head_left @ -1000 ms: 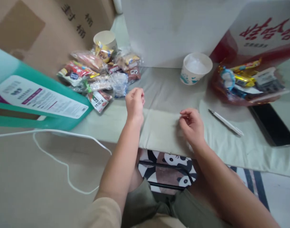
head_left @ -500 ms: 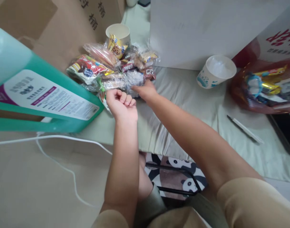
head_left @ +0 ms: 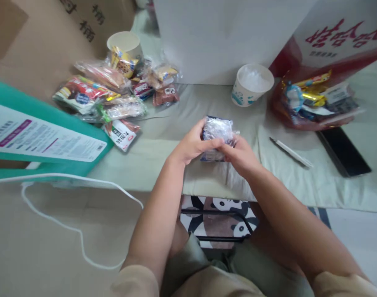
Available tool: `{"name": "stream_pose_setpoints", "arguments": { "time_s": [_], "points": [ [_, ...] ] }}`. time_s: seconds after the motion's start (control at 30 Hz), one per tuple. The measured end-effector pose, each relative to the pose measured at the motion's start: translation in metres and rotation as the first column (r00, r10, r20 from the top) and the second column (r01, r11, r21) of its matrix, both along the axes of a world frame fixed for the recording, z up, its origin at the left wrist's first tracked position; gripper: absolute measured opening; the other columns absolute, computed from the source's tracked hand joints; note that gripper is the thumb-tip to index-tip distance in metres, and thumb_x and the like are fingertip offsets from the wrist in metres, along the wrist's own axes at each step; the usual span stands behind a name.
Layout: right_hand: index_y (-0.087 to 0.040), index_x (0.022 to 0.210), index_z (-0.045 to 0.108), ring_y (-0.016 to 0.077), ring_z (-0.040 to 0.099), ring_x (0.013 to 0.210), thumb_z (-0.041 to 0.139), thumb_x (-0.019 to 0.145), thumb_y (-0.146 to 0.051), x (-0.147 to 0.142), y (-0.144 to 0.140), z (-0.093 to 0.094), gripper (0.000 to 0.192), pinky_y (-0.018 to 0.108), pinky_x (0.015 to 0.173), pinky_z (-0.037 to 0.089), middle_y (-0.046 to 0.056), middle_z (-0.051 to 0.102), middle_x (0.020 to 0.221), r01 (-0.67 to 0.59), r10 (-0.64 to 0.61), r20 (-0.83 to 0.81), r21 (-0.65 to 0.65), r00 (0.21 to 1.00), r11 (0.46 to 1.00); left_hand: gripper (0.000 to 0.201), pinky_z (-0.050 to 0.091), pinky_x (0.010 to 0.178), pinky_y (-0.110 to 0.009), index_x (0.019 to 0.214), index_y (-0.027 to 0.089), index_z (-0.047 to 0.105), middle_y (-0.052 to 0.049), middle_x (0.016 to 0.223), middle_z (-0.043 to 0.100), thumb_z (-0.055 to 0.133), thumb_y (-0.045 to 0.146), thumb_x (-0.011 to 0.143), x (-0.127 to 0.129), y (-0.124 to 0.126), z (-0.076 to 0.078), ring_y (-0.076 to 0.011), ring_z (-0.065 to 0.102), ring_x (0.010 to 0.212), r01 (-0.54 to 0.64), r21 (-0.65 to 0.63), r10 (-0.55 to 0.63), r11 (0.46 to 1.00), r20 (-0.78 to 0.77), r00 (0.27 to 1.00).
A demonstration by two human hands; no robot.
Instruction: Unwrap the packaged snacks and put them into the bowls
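A small squarish packet in crinkled clear plastic with dark blue edges (head_left: 218,128) is between my two hands above the cloth-covered table. My left hand (head_left: 196,142) grips its left side, thumb across the front. My right hand (head_left: 242,152) holds its lower right corner, with thumb and fingers closed on the plastic. What is inside the wrapping I cannot make out. Left of my hands lies a pile of wrapped snacks (head_left: 123,107), with a white-and-green snack packet (head_left: 123,134) at its near edge.
A paper cup (head_left: 125,41) stands behind the pile, and another paper cup (head_left: 247,90) holds clear plastic. At right are a red bag of snacks (head_left: 287,111), a white pen (head_left: 291,152) and a black phone (head_left: 344,152). A green jug (head_left: 92,161) and cardboard box (head_left: 52,37) flank the left.
The plastic-wrapped packet has come out of the snack pile and is now in both hands, nearer to me and further right. The view has shifted to the right.
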State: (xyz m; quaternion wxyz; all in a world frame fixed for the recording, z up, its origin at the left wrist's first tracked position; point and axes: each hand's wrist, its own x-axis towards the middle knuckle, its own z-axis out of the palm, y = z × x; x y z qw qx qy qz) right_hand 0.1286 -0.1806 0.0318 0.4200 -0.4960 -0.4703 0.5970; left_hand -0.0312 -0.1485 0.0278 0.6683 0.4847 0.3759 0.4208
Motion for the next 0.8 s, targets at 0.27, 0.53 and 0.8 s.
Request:
{"name": "stream_pose_setpoints", "arguments": {
  "time_s": [0.27,0.53,0.8],
  "points": [
    [-0.023,0.107,0.057,0.017,0.059,0.066,0.06,0.087,-0.049,0.102,-0.023,-0.025,0.033,0.035,0.067,0.051,0.002,0.065,0.082,0.269,-0.346,0.372,0.246,0.861,0.931,0.05,0.055,0.077,-0.028,0.095,0.02,0.062,0.0,0.089,0.068,0.093,0.037,0.059,0.066,0.0,-0.015,-0.0169,0.066,0.084,-0.08,-0.099,0.073,0.992,-0.065,0.995],
    [-0.012,0.123,0.065,0.0384,0.059,0.115,0.058,0.086,-0.029,0.179,-0.03,-0.036,0.041,0.054,0.096,0.046,0.023,0.066,0.121,0.161,-0.403,0.885,0.374,0.234,0.913,0.057,0.057,0.062,-0.027,0.094,0.022,0.059,0.0,0.088,0.07,0.092,0.032,0.048,0.083,0.016,-0.017,-0.0166,0.068,0.075,-0.424,-0.202,0.406,0.883,-0.127,0.905],
    [-0.023,0.108,0.062,0.0202,0.057,0.071,0.049,0.095,-0.038,0.169,-0.036,-0.025,0.023,0.036,0.073,0.044,0.004,0.063,0.08,0.196,-0.366,0.571,0.337,0.735,0.921,0.066,0.053,0.063,-0.029,0.108,0.022,0.058,0.002,0.079,0.068,0.09,0.034,0.052,0.081,0.003,-0.007,-0.0192,0.068,0.071,-0.292,-0.097,0.249,0.952,-0.313,0.917]
  ]
}}
